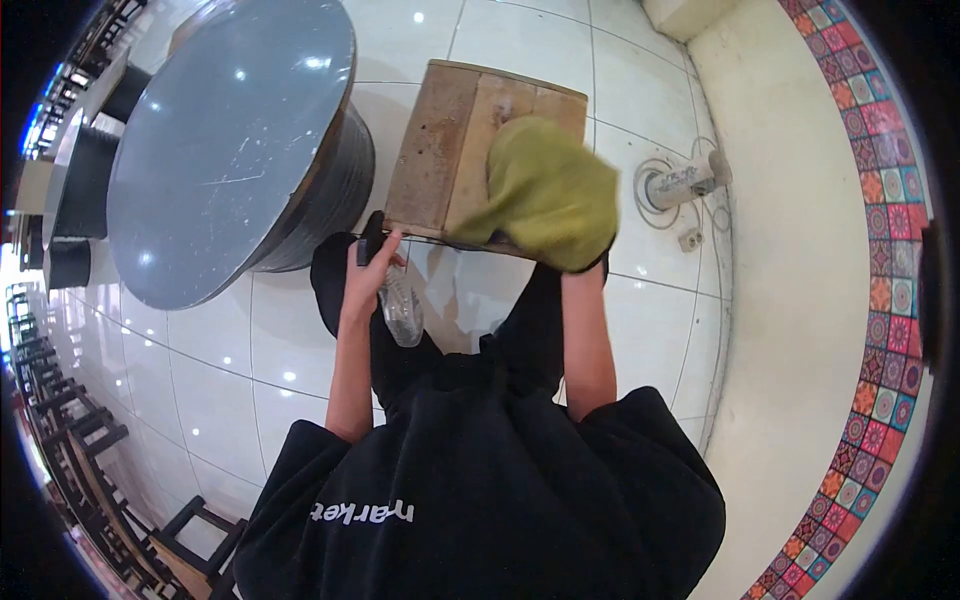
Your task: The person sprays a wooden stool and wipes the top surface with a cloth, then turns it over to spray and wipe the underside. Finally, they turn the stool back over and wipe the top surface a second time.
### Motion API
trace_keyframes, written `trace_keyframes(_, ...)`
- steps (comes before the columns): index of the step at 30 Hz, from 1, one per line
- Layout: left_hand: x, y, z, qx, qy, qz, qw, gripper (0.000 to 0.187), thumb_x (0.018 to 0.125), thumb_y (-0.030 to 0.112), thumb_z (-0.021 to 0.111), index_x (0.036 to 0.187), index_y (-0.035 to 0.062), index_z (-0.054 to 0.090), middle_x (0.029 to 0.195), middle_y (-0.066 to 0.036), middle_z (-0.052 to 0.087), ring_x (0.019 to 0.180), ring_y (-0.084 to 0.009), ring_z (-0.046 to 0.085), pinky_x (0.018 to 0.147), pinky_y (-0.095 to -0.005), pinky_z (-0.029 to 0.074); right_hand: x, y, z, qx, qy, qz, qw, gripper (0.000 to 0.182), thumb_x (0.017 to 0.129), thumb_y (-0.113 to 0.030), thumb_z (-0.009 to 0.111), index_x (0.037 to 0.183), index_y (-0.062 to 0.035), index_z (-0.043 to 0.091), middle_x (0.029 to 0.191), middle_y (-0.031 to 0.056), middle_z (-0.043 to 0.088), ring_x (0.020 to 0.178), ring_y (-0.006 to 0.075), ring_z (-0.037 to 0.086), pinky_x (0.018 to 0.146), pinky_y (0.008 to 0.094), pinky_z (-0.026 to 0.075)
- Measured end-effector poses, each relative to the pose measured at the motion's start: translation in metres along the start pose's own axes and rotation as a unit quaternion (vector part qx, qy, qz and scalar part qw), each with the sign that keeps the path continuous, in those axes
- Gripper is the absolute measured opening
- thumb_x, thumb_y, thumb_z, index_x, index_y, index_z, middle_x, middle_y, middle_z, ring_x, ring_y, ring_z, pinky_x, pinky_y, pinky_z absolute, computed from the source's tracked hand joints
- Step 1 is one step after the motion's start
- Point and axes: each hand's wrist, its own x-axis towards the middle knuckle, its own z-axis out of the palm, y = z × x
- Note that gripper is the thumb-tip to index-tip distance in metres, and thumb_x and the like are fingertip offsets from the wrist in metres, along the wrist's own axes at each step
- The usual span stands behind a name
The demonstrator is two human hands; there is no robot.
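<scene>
This looks like a café or restaurant dining room: many dark-framed seats (195, 510) line the frame's left edge, a large round grey table (235, 140) fills the upper left, glossy white floor tiles (300, 325) spread around, and colourful patterned tiles (880, 270) curve down the right.

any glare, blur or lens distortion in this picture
Head view: small bright glare spots on the round grey tabletop and the floor tiles; head view: the green cloth looks smeared at its edges, probably motion blur; head view: strong fisheye bending, with the patterned tile strip curving and the picture's corners black.
</scene>
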Motion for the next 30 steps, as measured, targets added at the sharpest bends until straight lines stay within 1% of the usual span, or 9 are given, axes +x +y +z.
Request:
trace_keyframes(6, -0.001, 0.004, 0.001, -0.029, -0.014, 0.049, 0.998, 0.03, 0.087, 0.03, 0.075, 0.081, 0.0023, 0.065, 0.07, 0.0, 0.059, 0.061, -0.0107, 0.058, 0.056, -0.028, 0.045, 0.159, -0.025, 0.002, -0.105, 0.113, -0.032, 0.988, 0.063, 0.098, -0.037, 0.05, 0.148, -0.0017, 0.036, 0.152, 0.0155, 0.038, 0.138, 0.0244, 0.039, 0.112, 0.0356, 0.031)
trace_keyframes(10, 0.002, 0.002, -0.001, -0.022, -0.022, 0.055, 0.998, 0.032, 0.087, 0.031, 0.075, 0.079, 0.0022, 0.063, 0.067, 0.001, 0.055, 0.061, -0.0104, 0.056, 0.057, -0.0284, 0.045, 0.301, 0.033, -0.045, -0.34, 0.125, 0.116, 0.925, 0.067, 0.098, -0.043, 0.052, 0.148, -0.0005, 0.038, 0.15, 0.016, 0.043, 0.135, 0.0246, 0.044, 0.111, 0.0344, 0.034)
trace_keyframes(13, -0.005, 0.008, 0.001, -0.022, -0.02, 0.054, 0.998, 0.033, 0.086, 0.032, 0.075, 0.082, 0.002, 0.064, 0.069, 0.0, 0.056, 0.06, -0.011, 0.055, 0.058, -0.0282, 0.044, 0.213, 0.039, 0.099, -0.497, -0.013, 0.017, 0.868, 0.08, 0.093, -0.065, 0.042, 0.139, -0.0001, 0.048, 0.142, 0.0225, 0.048, 0.133, 0.0306, 0.046, 0.11, 0.0342, 0.033)
trace_keyframes(14, -0.006, 0.01, 0.001, -0.028, -0.026, 0.054, 0.998, 0.034, 0.087, 0.034, 0.075, 0.084, 0.0017, 0.065, 0.069, 0.0, 0.056, 0.06, -0.0114, 0.055, 0.06, -0.0283, 0.044, 0.224, 0.07, 0.107, -0.767, -0.098, -0.132, 0.621, 0.078, 0.078, -0.038, 0.062, 0.142, 0.0027, 0.042, 0.151, 0.0213, 0.031, 0.14, 0.0336, 0.03, 0.113, 0.046, 0.028)
trace_keyframes(15, -0.006, 0.012, 0.0, -0.033, -0.033, 0.054, 0.997, 0.035, 0.087, 0.035, 0.075, 0.086, 0.0015, 0.066, 0.07, 0.0, 0.055, 0.061, -0.0117, 0.055, 0.061, -0.0283, 0.044, 0.226, 0.088, 0.119, -0.911, -0.165, -0.26, 0.273, 0.095, 0.064, -0.011, 0.081, 0.146, 0.0054, 0.035, 0.159, 0.0202, 0.013, 0.148, 0.0367, 0.015, 0.115, 0.0578, 0.022)
trace_keyframes(19, -0.001, -0.002, -0.013, -0.057, -0.057, 0.034, 0.996, 0.036, 0.092, 0.037, 0.068, 0.095, 0.0004, 0.066, 0.078, -0.004, 0.062, 0.066, -0.0131, 0.058, 0.065, -0.0289, 0.045, 0.188, 0.093, 0.135, -0.896, -0.213, -0.283, 0.27, 0.086, 0.073, -0.011, 0.071, 0.148, 0.0059, 0.031, 0.16, 0.0199, 0.013, 0.147, 0.037, 0.017, 0.115, 0.0579, 0.022)
trace_keyframes(22, 0.004, -0.01, -0.018, -0.122, -0.089, 0.029, 0.988, 0.043, 0.097, 0.042, 0.06, 0.108, 0.0001, 0.062, 0.093, -0.008, 0.068, 0.07, -0.0153, 0.059, 0.072, -0.0308, 0.047, 0.157, 0.098, 0.131, -0.797, -0.283, -0.395, 0.359, 0.066, 0.085, -0.004, 0.048, 0.148, 0.0041, 0.031, 0.16, 0.0132, 0.021, 0.146, 0.0317, 0.025, 0.117, 0.0515, 0.022)
trace_keyframes(25, 0.017, -0.033, -0.03, -0.163, -0.139, 0.02, 0.977, 0.072, 0.094, 0.058, 0.048, 0.136, 0.0, 0.049, 0.111, -0.013, 0.068, 0.072, -0.019, 0.06, 0.078, -0.0358, 0.049, 0.103, 0.091, 0.139, -0.797, -0.329, -0.375, 0.341, 0.068, 0.082, -0.005, 0.05, 0.148, 0.0025, 0.033, 0.159, 0.0113, 0.023, 0.145, 0.0291, 0.026, 0.118, 0.0485, 0.022)
trace_keyframes(30, 0.025, -0.056, -0.039, -0.273, -0.174, 0.023, 0.946, 0.088, 0.088, 0.073, 0.038, 0.137, 0.0002, 0.05, 0.107, -0.015, 0.068, 0.072, -0.0237, 0.061, 0.081, -0.0415, 0.049, 0.029, 0.091, 0.136, -0.729, -0.418, -0.342, 0.42, 0.066, 0.084, -0.009, 0.05, 0.148, -0.0014, 0.036, 0.158, 0.0108, 0.026, 0.146, 0.0265, 0.026, 0.12, 0.0441, 0.02)
